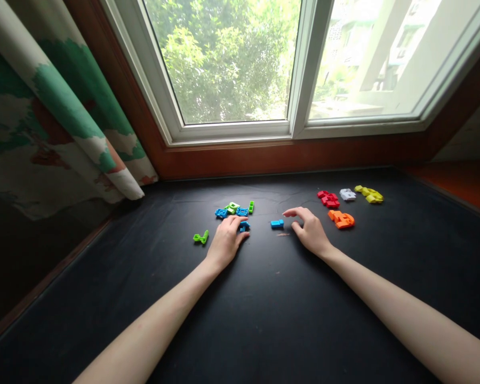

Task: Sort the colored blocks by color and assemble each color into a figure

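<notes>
My left hand (225, 240) rests low over the black tabletop. Its thumb and fingers close around a small blue plastic toy piece (245, 225), which they partly cover. To the right, my right hand (310, 232) has its thumb and index finger apart, with nothing between them. A blue plastic block (277, 224) lies on the table just left of those fingertips, apart from them. Beyond my left hand sits a cluster of blue plastic pieces (221, 213) and green plastic pieces (232, 207). A lone green piece (200, 237) lies left of that hand.
Right of my right hand are orange pieces (342, 219), red pieces (328, 199), a white piece (348, 194) and yellow pieces (370, 194). The black tabletop (260, 320) runs back to a window frame (232, 133). A patterned curtain (72, 122) hangs at the left.
</notes>
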`<state>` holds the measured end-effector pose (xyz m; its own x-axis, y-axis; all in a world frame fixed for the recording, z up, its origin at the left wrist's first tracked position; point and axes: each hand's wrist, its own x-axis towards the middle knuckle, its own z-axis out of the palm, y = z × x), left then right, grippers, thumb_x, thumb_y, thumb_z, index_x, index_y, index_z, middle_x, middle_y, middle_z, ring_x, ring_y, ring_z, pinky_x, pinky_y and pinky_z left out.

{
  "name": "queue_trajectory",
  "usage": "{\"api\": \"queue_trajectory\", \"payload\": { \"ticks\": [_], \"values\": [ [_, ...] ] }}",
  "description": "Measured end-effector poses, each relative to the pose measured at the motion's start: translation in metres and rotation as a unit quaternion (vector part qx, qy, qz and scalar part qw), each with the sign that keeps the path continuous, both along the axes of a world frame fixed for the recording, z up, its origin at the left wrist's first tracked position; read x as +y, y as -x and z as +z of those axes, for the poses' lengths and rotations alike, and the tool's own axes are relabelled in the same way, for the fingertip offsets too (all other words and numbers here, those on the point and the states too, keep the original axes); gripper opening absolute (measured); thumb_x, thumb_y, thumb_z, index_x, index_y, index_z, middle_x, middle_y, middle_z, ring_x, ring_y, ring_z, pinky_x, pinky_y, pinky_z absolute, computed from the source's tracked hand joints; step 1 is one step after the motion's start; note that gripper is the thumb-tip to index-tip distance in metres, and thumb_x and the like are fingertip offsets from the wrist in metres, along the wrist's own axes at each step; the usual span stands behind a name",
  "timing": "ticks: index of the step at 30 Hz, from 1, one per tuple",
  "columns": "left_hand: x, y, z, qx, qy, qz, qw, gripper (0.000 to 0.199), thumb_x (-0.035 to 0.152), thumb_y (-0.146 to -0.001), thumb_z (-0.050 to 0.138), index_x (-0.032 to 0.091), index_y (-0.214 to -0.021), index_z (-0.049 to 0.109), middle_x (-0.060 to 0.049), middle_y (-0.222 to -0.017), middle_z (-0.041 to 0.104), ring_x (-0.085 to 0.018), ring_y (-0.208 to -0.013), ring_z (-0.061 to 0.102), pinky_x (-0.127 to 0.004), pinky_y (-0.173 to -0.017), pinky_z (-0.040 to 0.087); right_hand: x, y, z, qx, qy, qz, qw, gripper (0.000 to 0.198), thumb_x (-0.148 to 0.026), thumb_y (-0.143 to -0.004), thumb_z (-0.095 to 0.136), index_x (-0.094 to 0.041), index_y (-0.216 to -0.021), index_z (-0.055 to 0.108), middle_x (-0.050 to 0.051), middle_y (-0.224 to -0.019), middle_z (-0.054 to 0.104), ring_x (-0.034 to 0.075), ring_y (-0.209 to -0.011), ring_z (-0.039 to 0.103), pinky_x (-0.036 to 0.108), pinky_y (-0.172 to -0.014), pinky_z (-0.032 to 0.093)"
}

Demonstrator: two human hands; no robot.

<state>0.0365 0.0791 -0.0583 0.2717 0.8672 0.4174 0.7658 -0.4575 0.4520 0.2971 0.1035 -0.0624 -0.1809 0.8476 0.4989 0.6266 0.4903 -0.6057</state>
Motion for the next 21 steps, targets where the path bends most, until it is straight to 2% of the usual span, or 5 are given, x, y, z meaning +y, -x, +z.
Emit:
{"api": "queue_trajectory", "payload": {
  "ticks": [6, 9, 12, 16, 21],
  "values": [
    [-0.006, -0.003, 0.003, -0.035, -0.031, -0.050, 0.998, 0.044, 0.011, -0.086, 0.062, 0.024, -0.127, 0.051, -0.008, -0.124, 0.056, -0.021, -0.101, 0.065, -0.037, -0.090, 0.054, -0.009, 0.007, 0.006, -0.017, -0.035, 0.021, 0.999, 0.028, -0.008, -0.078, 0.047, -0.022, -0.096, 0.063, 0.007, -0.099, 0.069, 0.026, -0.099, 0.060, 0.043, -0.088, 0.044],
    [-0.007, -0.004, 0.003, -0.081, -0.038, -0.082, 0.993, 0.042, 0.009, -0.089, 0.057, 0.024, -0.127, 0.050, -0.007, -0.124, 0.057, -0.017, -0.093, 0.066, -0.034, -0.089, 0.055, -0.015, 0.013, 0.008, -0.037, -0.055, 0.050, 0.997, 0.024, -0.008, -0.083, 0.046, -0.023, -0.093, 0.062, 0.005, -0.094, 0.069, 0.025, -0.095, 0.060, 0.040, -0.086, 0.043],
    [-0.007, -0.004, 0.004, -0.139, -0.028, -0.093, 0.985, 0.040, 0.012, -0.091, 0.055, 0.024, -0.128, 0.050, -0.004, -0.121, 0.059, -0.017, -0.094, 0.066, -0.033, -0.090, 0.054, -0.021, 0.019, 0.008, -0.051, -0.067, 0.093, 0.992, 0.025, -0.006, -0.083, 0.046, -0.023, -0.092, 0.061, 0.005, -0.092, 0.069, 0.024, -0.093, 0.061, 0.039, -0.087, 0.041],
    [-0.007, -0.007, 0.003, -0.178, -0.021, -0.109, 0.978, 0.043, 0.011, -0.089, 0.059, 0.024, -0.129, 0.049, -0.005, -0.123, 0.058, -0.016, -0.093, 0.067, -0.033, -0.091, 0.055, -0.028, 0.027, 0.008, -0.056, -0.065, 0.116, 0.990, 0.022, -0.006, -0.084, 0.047, -0.022, -0.093, 0.059, 0.004, -0.090, 0.068, 0.022, -0.088, 0.061, 0.037, -0.084, 0.041],
    [-0.010, -0.014, -0.001, -0.216, 0.008, -0.181, 0.960, 0.057, 0.009, -0.085, 0.065, 0.026, -0.135, 0.044, -0.007, -0.118, 0.060, -0.014, -0.090, 0.068, -0.033, -0.091, 0.055, -0.035, 0.031, 0.011, -0.043, -0.043, 0.123, 0.991, 0.015, -0.011, -0.089, 0.048, -0.022, -0.094, 0.057, 0.004, -0.089, 0.067, 0.020, -0.086, 0.059, 0.036, -0.084, 0.042]
  ]
}}
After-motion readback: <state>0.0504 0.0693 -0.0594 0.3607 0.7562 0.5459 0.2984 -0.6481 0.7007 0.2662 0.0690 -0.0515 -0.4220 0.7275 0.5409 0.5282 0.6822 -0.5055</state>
